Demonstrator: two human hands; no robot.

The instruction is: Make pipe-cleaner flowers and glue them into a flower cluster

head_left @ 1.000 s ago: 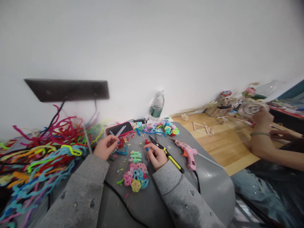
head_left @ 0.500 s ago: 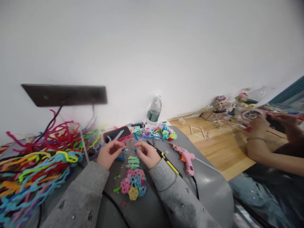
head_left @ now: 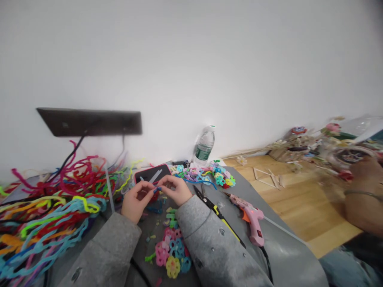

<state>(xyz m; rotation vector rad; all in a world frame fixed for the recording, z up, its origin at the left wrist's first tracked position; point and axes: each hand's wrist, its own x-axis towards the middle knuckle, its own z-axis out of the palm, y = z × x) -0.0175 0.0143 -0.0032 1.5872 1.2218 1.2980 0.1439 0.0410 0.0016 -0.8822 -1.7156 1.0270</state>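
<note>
My left hand (head_left: 136, 199) and my right hand (head_left: 177, 189) meet above the grey table (head_left: 278, 247), fingertips pinched together on a short blue pipe cleaner piece (head_left: 156, 189). Both sleeves are grey. Just below the hands lie green loops (head_left: 172, 217) and a cluster of pink, blue and yellow pipe cleaner flowers (head_left: 172, 255). A phone in a pink case (head_left: 151, 173) lies right behind the hands.
A big heap of coloured pipe cleaners (head_left: 50, 211) fills the left. Black-and-yellow cutters (head_left: 217, 213) and a pink glue gun (head_left: 249, 217) lie to the right. A water bottle (head_left: 205, 145) stands by the wall beside more flowers (head_left: 206, 175). Another person's arm (head_left: 362, 199) works at far right.
My right hand left the cutters' side and came to my left hand; both now pinch the blue piece. The camera view shifted slightly.
</note>
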